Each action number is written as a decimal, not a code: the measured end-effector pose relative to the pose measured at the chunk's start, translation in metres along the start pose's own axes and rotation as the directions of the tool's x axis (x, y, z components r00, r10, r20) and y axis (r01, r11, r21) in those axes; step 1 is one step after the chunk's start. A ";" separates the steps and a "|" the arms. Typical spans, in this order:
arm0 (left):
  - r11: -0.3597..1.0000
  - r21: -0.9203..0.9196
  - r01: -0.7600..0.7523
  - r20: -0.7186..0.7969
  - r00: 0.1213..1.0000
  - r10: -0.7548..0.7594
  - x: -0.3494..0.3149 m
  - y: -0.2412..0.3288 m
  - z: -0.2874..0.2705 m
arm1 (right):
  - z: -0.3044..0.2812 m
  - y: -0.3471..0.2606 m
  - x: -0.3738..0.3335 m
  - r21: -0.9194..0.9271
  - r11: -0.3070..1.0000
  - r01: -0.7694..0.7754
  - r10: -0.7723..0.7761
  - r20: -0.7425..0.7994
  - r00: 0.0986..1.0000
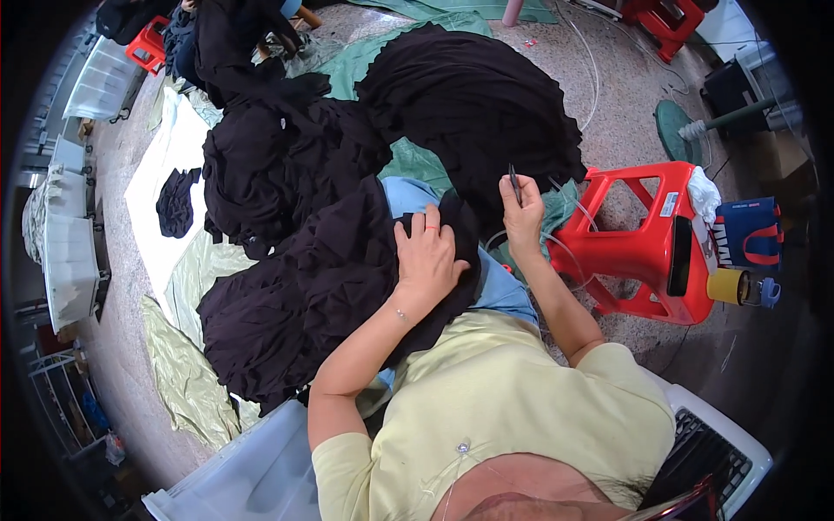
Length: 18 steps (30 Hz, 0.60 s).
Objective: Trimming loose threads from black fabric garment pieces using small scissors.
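Observation:
Dark fabric garments (295, 304) lie heaped across my lap and over to the left. On the cloth over my lap rests my left hand (427, 260), palm down with its fingers spread; a red ring is on one finger. My right hand (522, 221) is raised to the right of that cloth, apart from it. Pinched between its thumb and fingers is a small pair of dark thread snips (515, 184), points upward. Light blue cloth (504, 291) shows beneath the dark fabric on my lap.
Another black fabric pile (469, 104) lies ahead on green sheeting. A red plastic stool (634, 243) stands close on my right, with a blue bag (745, 230) and yellow cup (728, 286) beside it. White bins (69, 260) line the left. Another person (230, 52) works at far left.

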<state>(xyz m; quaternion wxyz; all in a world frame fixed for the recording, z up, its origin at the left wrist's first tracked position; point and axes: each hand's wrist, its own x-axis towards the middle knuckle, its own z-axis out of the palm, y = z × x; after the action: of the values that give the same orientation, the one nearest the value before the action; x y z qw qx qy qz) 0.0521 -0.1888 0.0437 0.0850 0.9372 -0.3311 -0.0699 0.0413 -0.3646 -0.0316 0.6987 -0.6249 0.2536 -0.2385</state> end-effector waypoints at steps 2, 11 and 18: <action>0.998 -0.004 -0.060 -0.114 0.992 0.059 -0.007 -0.007 0.009 | 0.002 0.000 -0.004 -0.010 1.000 0.003 -0.003 0.000 1.000; 0.882 -0.450 0.139 -0.577 0.709 -0.405 -0.102 -0.117 -0.178 | -0.006 0.022 0.005 -0.064 0.993 -0.098 0.101 0.044 0.994; 0.717 -0.681 0.153 -0.717 0.062 -0.694 -0.331 -0.290 -0.432 | 0.031 0.030 0.004 -0.025 1.000 -0.004 0.008 0.182 0.983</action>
<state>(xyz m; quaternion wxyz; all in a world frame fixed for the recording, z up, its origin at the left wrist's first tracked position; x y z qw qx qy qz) 0.0542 0.2922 0.4302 0.4476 0.7759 0.1233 0.4271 0.0654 -0.3407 -0.0587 0.7121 -0.6519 0.1933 -0.1750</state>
